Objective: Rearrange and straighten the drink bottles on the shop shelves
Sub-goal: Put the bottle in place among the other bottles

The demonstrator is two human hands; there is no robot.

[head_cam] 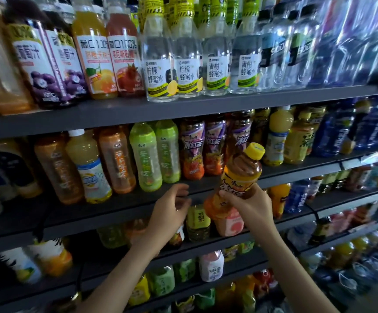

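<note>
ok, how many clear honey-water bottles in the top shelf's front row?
4, side by side: two lemon honey-water bottles, then two green-citrus honey-water bottles. More stand behind, partly hidden.

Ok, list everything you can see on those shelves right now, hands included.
held tea bottle: one, amber with yellow cap, tilted before the second shelf
juice bottles: four in front, purple, orange, red labels, top shelf left
honey-water bottles: four in front, clear, yellow-green labels, top shelf middle
water bottles: at least two, clear, dark caps, top shelf right
green bottles: two, light green, second shelf middle
iced tea bottles: three, purple labels, second shelf, behind the held one
blue bottles: several, blurred, second shelf right
lower-shelf bottles: many, mixed colours, uncountable
shelves: at least four, dark grey
left hand: one, empty, near second shelf's edge
right hand: one, grips the held tea bottle
</note>
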